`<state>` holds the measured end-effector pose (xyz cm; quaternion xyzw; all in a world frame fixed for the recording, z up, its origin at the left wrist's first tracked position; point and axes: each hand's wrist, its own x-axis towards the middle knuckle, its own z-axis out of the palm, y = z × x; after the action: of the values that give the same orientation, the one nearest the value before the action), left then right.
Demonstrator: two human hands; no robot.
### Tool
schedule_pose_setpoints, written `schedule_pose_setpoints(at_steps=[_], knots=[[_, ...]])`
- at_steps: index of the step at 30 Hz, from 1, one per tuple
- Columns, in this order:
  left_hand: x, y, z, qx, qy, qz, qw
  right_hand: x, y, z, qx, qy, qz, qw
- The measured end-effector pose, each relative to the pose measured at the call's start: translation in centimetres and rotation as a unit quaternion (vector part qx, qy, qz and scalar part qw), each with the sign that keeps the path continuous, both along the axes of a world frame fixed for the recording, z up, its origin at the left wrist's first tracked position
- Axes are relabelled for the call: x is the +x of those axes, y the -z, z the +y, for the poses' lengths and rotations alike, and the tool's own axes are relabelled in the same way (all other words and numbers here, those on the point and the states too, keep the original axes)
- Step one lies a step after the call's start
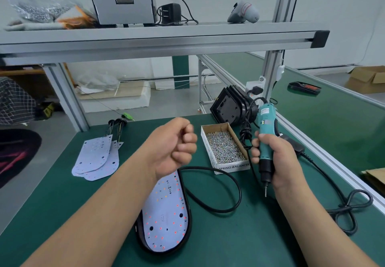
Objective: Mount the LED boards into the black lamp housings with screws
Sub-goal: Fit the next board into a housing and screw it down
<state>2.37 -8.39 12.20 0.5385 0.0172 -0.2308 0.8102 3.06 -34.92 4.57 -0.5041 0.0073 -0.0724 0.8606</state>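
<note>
You are at an assembly bench in a small factory workshop. A green mat (62,214) covers it and an aluminium-profile frame (68,99) carries a shelf (208,28) overhead, with a corded electric screwdriver (265,120), an open box of screws (224,147) and stacked LED boards (95,158) close by.

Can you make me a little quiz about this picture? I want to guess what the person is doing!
1. True or false: the right hand grips the teal screwdriver.
2. What fills the cardboard box? A) screws B) marbles C) batteries
3. Fill the gap: the white LED board nearest the person lies inside a black ____.

Key: 1 true; 2 A; 3 housing.
</note>
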Motion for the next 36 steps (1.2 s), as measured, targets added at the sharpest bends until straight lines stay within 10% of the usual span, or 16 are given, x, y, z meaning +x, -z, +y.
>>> schedule_pose_setpoints(at_steps=[17, 36], knots=[[-7.0, 3.9, 9.5, -0.149, -0.120, 0.019, 0.981, -3.6, -6.3, 10.8, 0.183, -0.100, -0.127, 0.970], [-8.1, 5.4, 7.7, 0.048, -0.033, -0.101, 0.993, -4.6, -4.2, 11.3, 0.229, -0.100, -0.102, 0.963]])
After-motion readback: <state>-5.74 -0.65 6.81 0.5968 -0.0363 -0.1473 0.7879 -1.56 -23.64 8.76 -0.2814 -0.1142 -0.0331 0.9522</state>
